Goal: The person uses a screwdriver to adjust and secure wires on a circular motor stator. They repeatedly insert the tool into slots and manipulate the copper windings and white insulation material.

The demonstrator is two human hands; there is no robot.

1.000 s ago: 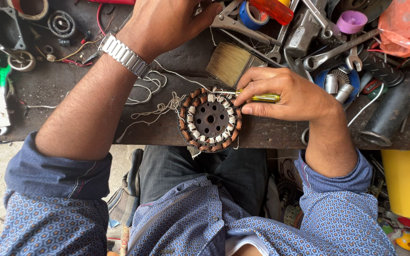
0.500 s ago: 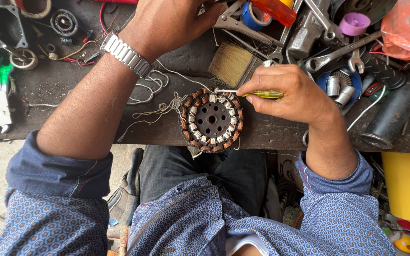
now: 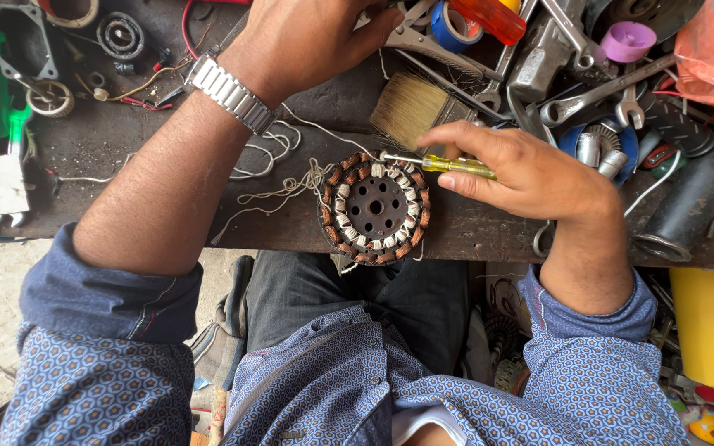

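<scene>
The counter (image 3: 291, 223) spreads dark under me from nine to three o'clock, and tools crowd its far side: spanners (image 3: 597, 91) at one o'clock, a brush (image 3: 411, 103) at twelve, a grey cylinder (image 3: 692, 198) at three. The stator (image 3: 376, 208) lies flat at the near edge in front of me, copper coils ringing a dark hub, with loose white thread (image 3: 278, 186) trailing off it toward ten o'clock. My left hand (image 3: 311, 37) reaches far out toward twelve o'clock among the tools, knuckles up; I cannot tell what its fingers close on, if anything. My right hand (image 3: 530, 169) comes in from three o'clock, its grip pinched shut on the yellow handle of a small screwdriver (image 3: 444, 163), thumb below and fingers above, the thin shaft lying nearly level with its tip touching the stator's rim at about one o'clock. To do this well, I judge, I should keep the blade low and shallow so it slides between the windings instead of scraping their enamel, press only lightly, and work one slot at a time. The stator sits unheld, so a push toward nine o'clock could skate it along the counter; bringing my left hand back to steady it looks wise.
</scene>
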